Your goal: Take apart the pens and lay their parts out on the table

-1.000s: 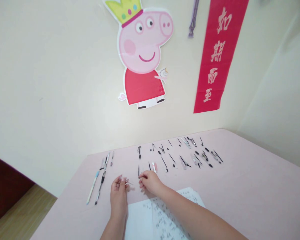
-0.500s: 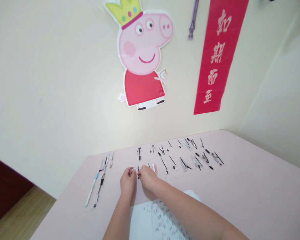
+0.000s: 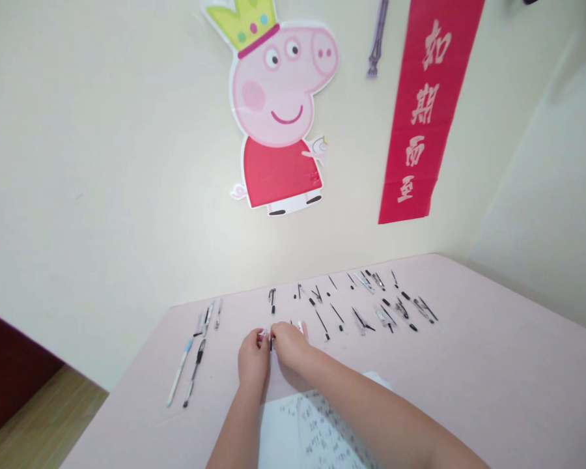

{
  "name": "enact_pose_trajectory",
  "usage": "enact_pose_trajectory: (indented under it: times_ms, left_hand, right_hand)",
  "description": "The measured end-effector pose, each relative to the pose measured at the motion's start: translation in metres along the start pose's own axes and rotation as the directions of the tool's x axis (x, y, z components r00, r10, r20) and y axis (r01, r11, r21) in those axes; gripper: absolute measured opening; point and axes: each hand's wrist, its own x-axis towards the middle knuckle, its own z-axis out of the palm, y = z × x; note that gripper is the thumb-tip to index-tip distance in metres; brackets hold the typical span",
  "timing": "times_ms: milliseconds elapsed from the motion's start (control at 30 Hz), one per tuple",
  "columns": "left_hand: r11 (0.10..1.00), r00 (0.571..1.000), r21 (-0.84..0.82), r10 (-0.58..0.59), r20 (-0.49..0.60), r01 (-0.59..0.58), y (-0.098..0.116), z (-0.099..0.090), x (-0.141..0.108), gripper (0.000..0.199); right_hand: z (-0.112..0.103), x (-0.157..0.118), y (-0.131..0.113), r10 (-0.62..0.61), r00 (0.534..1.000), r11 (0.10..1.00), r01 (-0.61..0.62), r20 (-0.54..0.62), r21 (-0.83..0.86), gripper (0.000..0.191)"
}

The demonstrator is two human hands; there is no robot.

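My left hand (image 3: 254, 357) is closed, its fingertips pinching a small clear, whitish pen part (image 3: 264, 333). Right beside it, my right hand (image 3: 290, 346) is closed too, its fingers on a dark, thin pen part (image 3: 271, 345) that shows between the two hands. The fingers hide most of both parts. Just past the right hand lies a pink and white pen piece (image 3: 303, 327), partly covered. An open notebook (image 3: 286, 433) with handwriting lies under my forearms.
Pen parts, refills and black caps (image 3: 340, 327) lie in two rows to the right. On the left are a white and blue pen (image 3: 178, 378), a black-gripped pen (image 3: 195, 368) and several clear pens (image 3: 208, 317). A pink table (image 3: 493, 378) meets the wall behind.
My left hand has shifted slightly right, closer to my right hand, bringing the clear part near the dark one. The pens on the table lie as before.
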Motion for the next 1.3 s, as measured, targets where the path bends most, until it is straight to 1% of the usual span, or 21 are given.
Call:
enact_pose_trajectory:
  times_ms: [133, 267, 333, 433, 533, 733, 867, 933, 1033, 1167, 1233, 1300]
  left_hand:
    - [1.0, 1.0, 0.022, 0.008, 0.005, -0.009, 0.003, -0.001, -0.002, 0.027]
    - [0.999, 1.0, 0.049, 0.02, 0.01, -0.02, 0.004, -0.002, -0.002, 0.029]
    - [0.998, 1.0, 0.063, 0.025, 0.016, -0.026, 0.004, -0.002, -0.002, 0.03]
    - [0.998, 1.0, 0.054, 0.021, 0.017, -0.021, 0.003, -0.003, -0.002, 0.029]
    - [0.999, 1.0, 0.04, 0.011, 0.017, -0.012, 0.001, -0.002, -0.001, 0.027]
    - [0.993, 0.997, 0.111, 0.031, 0.072, -0.039, -0.006, 0.001, -0.001, 0.032]
    - [0.999, 0.996, 0.041, 0.032, 0.082, -0.035, -0.015, 0.002, 0.003, 0.034]
    - [1.0, 0.991, -0.018, 0.017, 0.13, -0.015, -0.02, 0.001, 0.006, 0.037]
    - [0.992, 0.976, -0.121, 0.005, 0.216, 0.022, -0.023, -0.004, 0.009, 0.042]
    - [0.967, 0.947, -0.253, 0.045, 0.317, 0.038, -0.021, -0.015, 0.006, 0.057]
    - [0.97, 0.917, -0.239, 0.057, 0.394, 0.042, -0.018, -0.021, 0.004, 0.067]
    - [0.982, 0.887, -0.185, 0.064, 0.457, 0.025, -0.015, -0.025, 0.003, 0.073]
  right_hand:
    - [-0.004, -0.003, 0.0, -0.012, 0.999, 0.999, 0.01, -0.047, -0.038, 0.02]
    - [-0.006, -0.008, -0.001, -0.043, 0.997, 0.996, 0.037, -0.065, -0.083, 0.021]
    - [-0.006, -0.01, -0.001, -0.071, 0.996, 0.99, 0.064, -0.057, -0.123, 0.021]
    - [-0.004, -0.013, 0.0, -0.101, 0.995, 0.982, 0.098, -0.013, -0.159, 0.022]
    - [-0.002, -0.013, 0.0, -0.111, 0.994, 0.981, 0.112, 0.015, -0.158, 0.022]
    - [-0.001, -0.014, 0.004, -0.073, 0.996, 0.99, 0.066, -0.05, -0.127, 0.021]
    - [-0.005, -0.019, 0.013, -0.08, 0.994, 0.994, 0.074, -0.071, -0.086, 0.022]
    - [-0.006, -0.023, 0.017, -0.111, 0.989, 0.991, 0.102, -0.094, -0.088, 0.022]
    - [-0.007, -0.03, 0.02, -0.151, 0.982, 0.98, 0.134, -0.11, -0.149, 0.02]
    - [-0.006, -0.036, 0.014, -0.163, 0.985, 0.957, 0.143, -0.062, -0.254, 0.02]
    - [-0.006, -0.037, 0.009, -0.166, 0.986, 0.946, 0.151, -0.029, -0.285, 0.021]
    - [-0.005, -0.036, 0.006, -0.163, 0.987, 0.941, 0.154, -0.003, -0.3, 0.022]
